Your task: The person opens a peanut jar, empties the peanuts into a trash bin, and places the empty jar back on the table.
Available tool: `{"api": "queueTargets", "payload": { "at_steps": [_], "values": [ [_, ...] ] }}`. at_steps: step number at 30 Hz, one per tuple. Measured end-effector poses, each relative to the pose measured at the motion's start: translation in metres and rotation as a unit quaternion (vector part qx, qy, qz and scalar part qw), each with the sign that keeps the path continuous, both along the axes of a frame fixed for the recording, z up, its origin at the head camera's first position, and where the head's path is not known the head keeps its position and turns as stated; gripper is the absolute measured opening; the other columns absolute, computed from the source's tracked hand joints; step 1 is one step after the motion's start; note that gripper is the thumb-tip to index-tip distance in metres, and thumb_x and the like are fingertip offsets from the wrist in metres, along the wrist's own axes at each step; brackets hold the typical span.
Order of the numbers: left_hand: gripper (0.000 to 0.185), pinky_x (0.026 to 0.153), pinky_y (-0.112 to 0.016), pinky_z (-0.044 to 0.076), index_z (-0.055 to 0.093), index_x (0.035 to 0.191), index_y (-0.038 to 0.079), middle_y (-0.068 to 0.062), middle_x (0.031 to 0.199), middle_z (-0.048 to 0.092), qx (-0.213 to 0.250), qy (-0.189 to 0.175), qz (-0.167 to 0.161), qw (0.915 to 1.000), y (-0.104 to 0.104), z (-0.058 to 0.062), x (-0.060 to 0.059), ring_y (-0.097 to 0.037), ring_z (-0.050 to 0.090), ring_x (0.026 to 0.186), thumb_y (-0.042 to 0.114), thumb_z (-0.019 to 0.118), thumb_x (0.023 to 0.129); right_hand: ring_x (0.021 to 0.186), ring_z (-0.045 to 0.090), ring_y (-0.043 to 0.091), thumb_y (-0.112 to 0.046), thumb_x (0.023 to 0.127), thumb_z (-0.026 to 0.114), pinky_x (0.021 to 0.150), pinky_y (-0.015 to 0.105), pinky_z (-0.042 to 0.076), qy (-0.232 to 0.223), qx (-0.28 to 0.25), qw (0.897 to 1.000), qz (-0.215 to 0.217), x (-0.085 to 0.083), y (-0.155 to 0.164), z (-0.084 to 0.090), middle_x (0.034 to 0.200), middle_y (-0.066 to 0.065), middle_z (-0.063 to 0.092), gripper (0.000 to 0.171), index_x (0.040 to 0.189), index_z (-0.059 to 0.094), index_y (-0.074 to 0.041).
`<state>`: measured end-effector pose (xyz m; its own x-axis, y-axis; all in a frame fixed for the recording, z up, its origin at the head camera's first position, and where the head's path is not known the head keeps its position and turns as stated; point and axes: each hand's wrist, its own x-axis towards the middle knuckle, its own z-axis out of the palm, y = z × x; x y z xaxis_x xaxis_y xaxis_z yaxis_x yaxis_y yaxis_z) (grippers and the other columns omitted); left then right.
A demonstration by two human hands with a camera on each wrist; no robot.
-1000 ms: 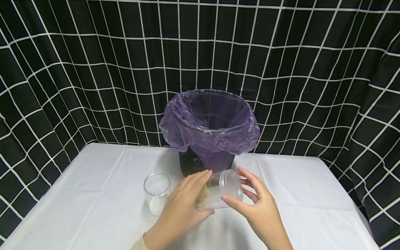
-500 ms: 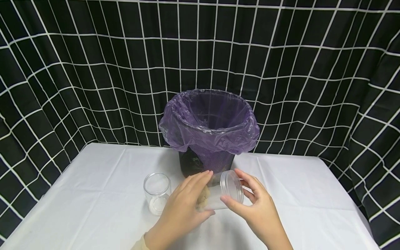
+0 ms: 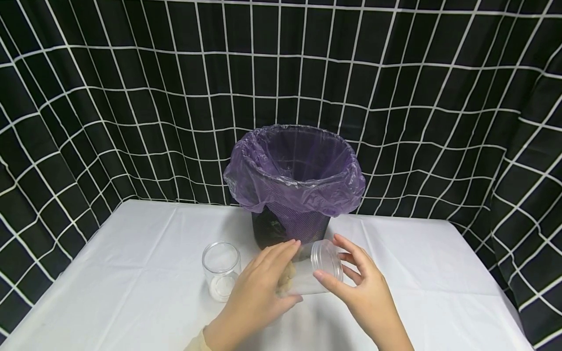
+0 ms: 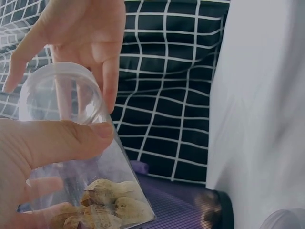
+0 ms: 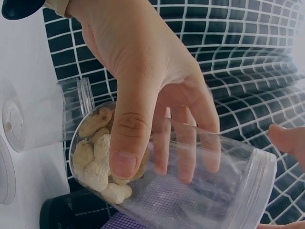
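In the head view my left hand (image 3: 259,285) grips the base end of a clear plastic jar (image 3: 305,280) lying on its side in the air, mouth end to the right. Several unshelled peanuts (image 5: 97,160) lie at its base, partly behind my left thumb in the right wrist view. A translucent screw lid (image 5: 255,188) sits on the mouth end. My right hand (image 3: 360,287) is spread around that lid, fingers loosely bent. The right wrist view shows a gap between one right fingertip and the lid; whether another touches is unclear.
A second clear jar (image 3: 221,275), uncovered, stands left of my left hand. Behind the hands is a black mesh bin (image 3: 265,229) with a purple liner (image 3: 298,195). A clear round rim (image 5: 7,176) shows at the right wrist view's edge. White cloth (image 3: 145,282) covers the table.
My right fingers shifted slightly left toward the lid, then moved back right and apart. The left hand and jar have hardly moved.
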<state>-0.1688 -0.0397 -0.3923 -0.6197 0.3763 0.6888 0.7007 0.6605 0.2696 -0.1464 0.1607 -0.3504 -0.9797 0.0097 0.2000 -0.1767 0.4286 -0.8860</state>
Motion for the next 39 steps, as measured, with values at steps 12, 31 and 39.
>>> {"api": "queueTargets", "payload": {
  "at_steps": [12,31,39],
  "values": [
    [0.094,0.107,-0.035,0.050,0.051,0.143,0.013,-0.001,0.141,0.059,-0.002,-0.004,-0.001,1.0000,0.0003,0.0000,0.0012,-0.019,0.057,0.127,0.026,0.095,0.061,0.117,0.053,0.007,-0.028,0.084,0.080,0.109,0.036,0.049,-0.020,0.007,1.000,-0.009,0.0010,-0.0005,0.0004,0.141,0.002,0.057,0.065,0.142,0.054,-0.019],
    [0.094,0.107,-0.034,0.050,0.052,0.142,0.012,-0.001,0.140,0.060,-0.010,0.001,0.003,0.9999,0.0010,0.0012,0.0018,-0.019,0.057,0.127,0.027,0.095,0.060,0.126,0.054,0.021,-0.028,0.086,0.078,0.107,0.039,0.050,-0.023,0.005,1.000,-0.003,0.0005,-0.0003,0.0004,0.145,0.005,0.053,0.066,0.144,0.049,-0.018],
    [0.094,0.107,-0.034,0.050,0.052,0.142,0.012,-0.001,0.140,0.060,-0.012,0.004,0.004,0.9999,0.0014,0.0012,0.0017,-0.019,0.057,0.127,0.027,0.095,0.059,0.123,0.052,0.014,-0.025,0.085,0.078,0.109,0.039,0.048,0.000,0.015,1.000,0.008,0.0012,-0.0008,-0.0013,0.140,0.004,0.057,0.064,0.143,0.052,-0.019]
  ]
}}
